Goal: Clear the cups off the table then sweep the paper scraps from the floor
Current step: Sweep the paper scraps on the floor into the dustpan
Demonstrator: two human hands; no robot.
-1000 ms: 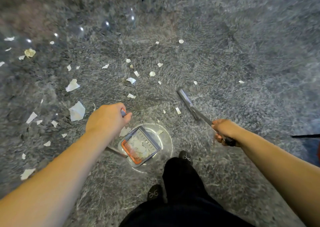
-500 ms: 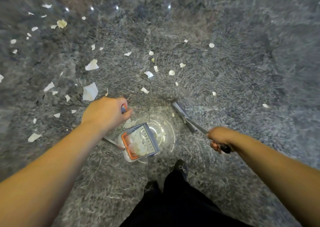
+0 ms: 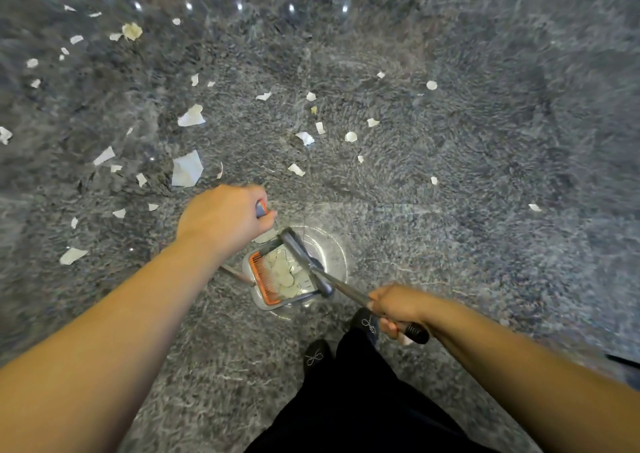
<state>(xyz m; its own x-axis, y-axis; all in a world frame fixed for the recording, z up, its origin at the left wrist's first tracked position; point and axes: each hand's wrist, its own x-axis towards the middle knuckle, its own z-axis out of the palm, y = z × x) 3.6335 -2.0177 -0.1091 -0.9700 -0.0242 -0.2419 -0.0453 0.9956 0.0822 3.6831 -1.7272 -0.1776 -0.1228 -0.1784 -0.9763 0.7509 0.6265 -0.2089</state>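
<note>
While the broom head (image 3: 304, 262) lies across the mouth of the dustpan (image 3: 277, 276), the next move turns on where the loose paper scraps (image 3: 187, 168) lie: beyond the pan and mostly to its left, so the head has to reach away from the body and draw back toward the pan. Nearest, the right hand (image 3: 394, 309) curls tight round the broom handle (image 3: 349, 293) just above its black ribbed end; the handle's long axis runs from that grip up-left to the head. The left hand (image 3: 221, 220), just left of the pan and nearer the scraps, wraps the upright dustpan handle (image 3: 260, 208). The pan is grey with an orange toothed comb and holds pale torn pieces. Beyond it the floor (image 3: 485, 141) is glossy grey-veined stone, strewn with flat, ragged white bits.
</note>
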